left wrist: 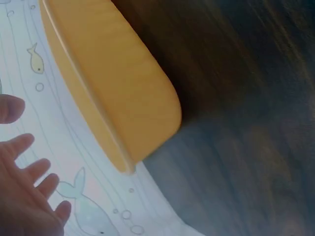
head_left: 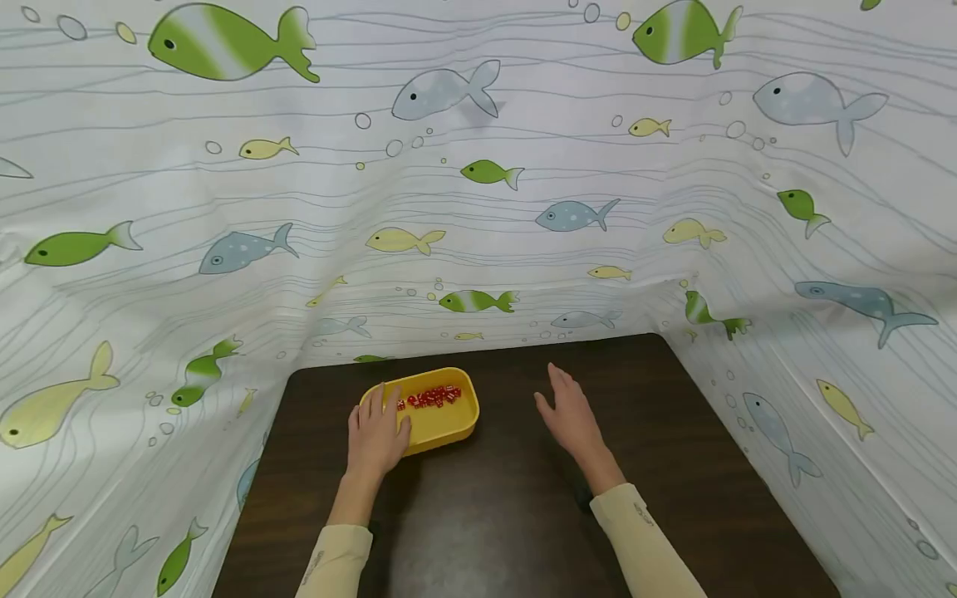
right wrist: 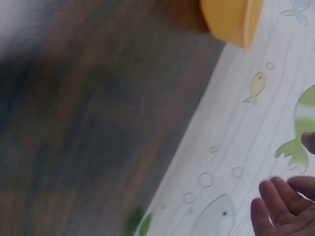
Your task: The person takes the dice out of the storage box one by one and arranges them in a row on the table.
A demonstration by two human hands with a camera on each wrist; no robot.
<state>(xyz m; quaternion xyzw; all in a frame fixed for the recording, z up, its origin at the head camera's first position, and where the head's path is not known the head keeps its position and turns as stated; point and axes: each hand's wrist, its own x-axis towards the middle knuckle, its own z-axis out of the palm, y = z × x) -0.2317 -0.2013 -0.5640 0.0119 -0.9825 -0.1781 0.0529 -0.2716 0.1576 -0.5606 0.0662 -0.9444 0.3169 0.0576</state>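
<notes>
A yellow tray with rounded corners stands toward the far left of the dark table. Several small red dice are gathered inside it, mostly along its far side. Over the tray's left end is my left hand, its fingers loosely spread and overlapping the rim in the head view. From the left wrist, that hand appears with separated fingers and nothing in them, beside the tray wall. My right hand hovers right of the tray, fingers extended and holding nothing; the right wrist view shows its relaxed fingers.
The dark wood-grain table reaches back to a white fish-patterned curtain, which surrounds it at the back and both sides. The tray sits close to the table's back edge.
</notes>
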